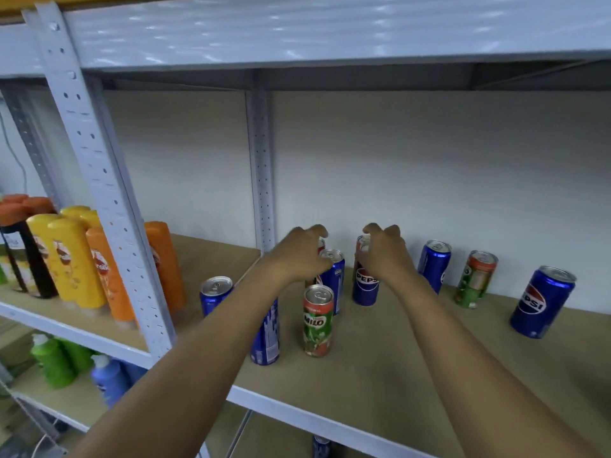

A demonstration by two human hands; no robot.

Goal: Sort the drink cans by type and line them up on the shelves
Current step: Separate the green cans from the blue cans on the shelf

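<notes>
1. While both arms reach deep over the shelf [380,365], the left hand [299,254] hovers with curled fingers over a small cluster of cans at the back; whether it already holds the partly hidden can behind the blue can [334,276] cannot be told.
2. The right hand [385,252] curves over the top of a Pepsi can [365,285], with a reddish can top showing just behind its fingers; the grip looks close to closing, but contact is not clear.
3. Cans stand mixed, which is why sorting is needed: a Milo can [318,320] stands in front, near the blue ones.
4. Two more blue cans [216,294] sit to the left, one largely hidden by the left forearm.
5. To the right, well apart, stand a blue can [434,264], a second Milo can [476,279] and a Pepsi can at the far right [542,300].
6. My judgement: both hands are taking cans from the back cluster to regroup them by brand, and little sorting is done yet.
7. Orange and yellow bottles [76,259] fill the neighbouring bay.
</notes>
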